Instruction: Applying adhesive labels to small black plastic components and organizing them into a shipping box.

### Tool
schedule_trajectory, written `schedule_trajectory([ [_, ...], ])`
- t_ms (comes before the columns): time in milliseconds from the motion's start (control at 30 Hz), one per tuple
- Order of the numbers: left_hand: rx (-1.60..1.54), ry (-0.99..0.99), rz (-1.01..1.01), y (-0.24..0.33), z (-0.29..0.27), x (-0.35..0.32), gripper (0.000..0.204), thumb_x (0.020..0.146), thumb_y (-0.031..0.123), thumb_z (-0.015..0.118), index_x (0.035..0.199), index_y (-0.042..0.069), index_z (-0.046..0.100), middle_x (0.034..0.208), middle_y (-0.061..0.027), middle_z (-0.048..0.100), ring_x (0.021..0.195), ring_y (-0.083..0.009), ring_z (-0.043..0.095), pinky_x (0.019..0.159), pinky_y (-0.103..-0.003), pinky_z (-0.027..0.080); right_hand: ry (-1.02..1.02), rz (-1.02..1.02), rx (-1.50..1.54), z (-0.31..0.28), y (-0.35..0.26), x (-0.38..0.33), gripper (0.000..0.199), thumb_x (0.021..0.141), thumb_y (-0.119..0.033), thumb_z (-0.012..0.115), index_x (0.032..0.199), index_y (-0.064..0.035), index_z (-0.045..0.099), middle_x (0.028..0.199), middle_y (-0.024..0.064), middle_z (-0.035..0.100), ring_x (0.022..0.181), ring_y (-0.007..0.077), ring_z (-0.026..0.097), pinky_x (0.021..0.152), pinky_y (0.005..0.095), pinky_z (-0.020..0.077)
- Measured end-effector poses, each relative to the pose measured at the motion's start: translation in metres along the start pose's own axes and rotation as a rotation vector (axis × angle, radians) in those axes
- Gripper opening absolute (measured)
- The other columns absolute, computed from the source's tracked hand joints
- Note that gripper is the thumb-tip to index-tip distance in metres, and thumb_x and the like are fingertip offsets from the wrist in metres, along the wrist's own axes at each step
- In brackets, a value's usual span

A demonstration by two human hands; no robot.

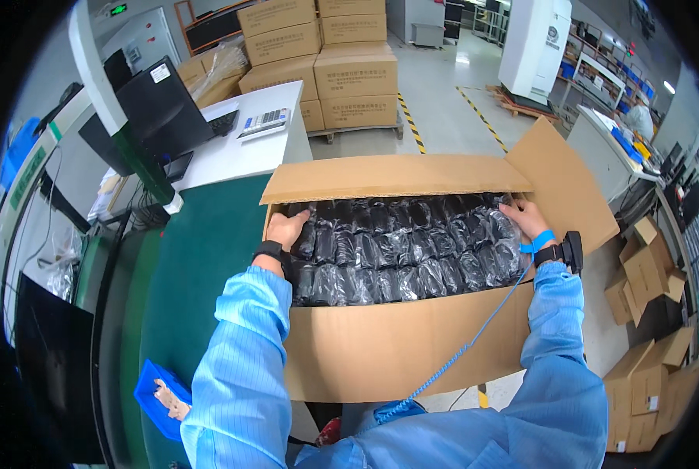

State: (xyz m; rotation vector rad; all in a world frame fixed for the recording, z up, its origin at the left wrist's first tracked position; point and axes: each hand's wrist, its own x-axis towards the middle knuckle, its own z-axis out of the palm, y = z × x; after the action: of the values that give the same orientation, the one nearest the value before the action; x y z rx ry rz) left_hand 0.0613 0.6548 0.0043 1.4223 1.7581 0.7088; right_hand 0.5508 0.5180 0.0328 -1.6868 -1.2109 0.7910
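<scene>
An open cardboard box (406, 341) stands in front of me, filled with rows of black items in clear plastic bags (400, 248). The kind of items cannot be made out through the plastic. My left hand (285, 228) grips the box's left side, its thumb over the bagged items at the far corner. At the opposite side, my right hand (526, 218) holds the box's right edge, thumb pointing inward. The other fingers of both hands are mostly hidden. A blue wrist strap (538, 241) on my right wrist trails a coiled cord (465, 349) across the box front.
The far flap (396, 173) stands up and the right flap (562, 184) spreads outward. Left lie a green-topped table (209, 258), a blue bin (150, 395), a monitor (162, 102) and a calculator (265, 123). Stacked cartons (357, 74) stand behind; empty boxes (646, 270) lie right.
</scene>
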Motion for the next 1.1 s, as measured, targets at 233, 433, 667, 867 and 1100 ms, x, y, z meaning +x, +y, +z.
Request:
schedule_trajectory([
  [233,-0.319,-0.08,0.055,0.015,-0.016,-0.021,0.049,0.08,0.02,0.064,0.118,-0.005,0.048,0.109,-0.0144,0.057,0.096,-0.0231,0.056,0.083,-0.031,0.043,-0.015,0.048,-0.089,-0.011,-0.015,-0.007,0.041,0.077,-0.029,0.068,0.093,0.0082,0.061,0.081,0.0075,0.064,0.069,0.0123,0.056,0.064,0.0268,0.0456],
  [433,-0.372,-0.211,-0.13,0.039,-0.04,-0.04,0.037,0.082,0.025,0.062,0.102,-0.005,0.056,0.084,-0.0097,0.061,0.07,-0.0208,0.058,0.063,-0.032,0.048,-0.017,-0.008,-0.104,-0.011,-0.025,-0.013,0.041,0.076,-0.032,0.069,0.085,0.0076,0.063,0.075,0.0054,0.061,0.063,0.0112,0.052,0.058,0.0262,0.0424],
  [667,-0.462,-0.332,-0.049,0.041,-0.069,-0.03,0.023,0.085,0.026,0.056,0.09,0.003,0.058,0.079,-0.0057,0.063,0.065,-0.0169,0.06,0.062,-0.033,0.05,0.026,-0.089,-0.081,-0.019,-0.053,-0.026,0.039,0.078,-0.029,0.068,0.093,0.0075,0.061,0.082,0.0056,0.063,0.072,0.0106,0.055,0.064,0.0242,0.0448],
  [867,-0.477,-0.305,-0.051,0.076,-0.117,-0.053,0.02,0.086,0.025,0.054,0.09,0.005,0.058,0.076,-0.0042,0.063,0.064,-0.0156,0.058,0.06,-0.031,0.048,-0.062,-0.132,0.136,-0.035,-0.104,-0.033,0.031,0.084,-0.024,0.063,0.095,0.0044,0.062,0.083,0.0021,0.063,0.072,0.0065,0.054,0.067,0.0214,0.0434],
  [1100,-0.495,-0.21,-0.029,0.079,-0.151,-0.106,0.02,0.086,0.026,0.055,0.088,0.007,0.059,0.079,-0.0016,0.062,0.069,-0.0129,0.058,0.063,-0.028,0.047,-0.144,-0.198,0.181,-0.034,-0.132,-0.053,0.033,0.084,-0.024,0.062,0.101,0.0046,0.06,0.088,0.0034,0.063,0.076,0.0074,0.056,0.07,0.0212,0.044],
])
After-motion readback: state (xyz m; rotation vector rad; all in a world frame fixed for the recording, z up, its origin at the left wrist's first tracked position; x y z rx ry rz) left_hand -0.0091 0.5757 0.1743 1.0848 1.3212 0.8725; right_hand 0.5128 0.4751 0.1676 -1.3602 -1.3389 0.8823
